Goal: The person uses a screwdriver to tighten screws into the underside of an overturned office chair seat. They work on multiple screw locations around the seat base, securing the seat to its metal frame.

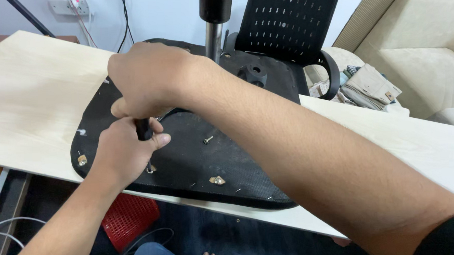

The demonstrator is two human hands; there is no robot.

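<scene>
pale desk [27,100] under black seat [198,159]; both hands, left hand [123,152] and right hand [148,80], closed round screwdriver [144,130]; could slip off screw [150,169], tilted.

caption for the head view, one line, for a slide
Both hands, left and right, grip a black-handled screwdriver upright on a screw in an upturned chair seat.

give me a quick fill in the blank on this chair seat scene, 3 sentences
1. The upturned chair seat lies on a pale ____ board.
2. Both hands grip a screwdriver: the left hand is low on it and the right hand is ____ it.
3. A loose screw lies on the seat, to the ____ of the hands.

Missing words: wooden; above; right
</scene>
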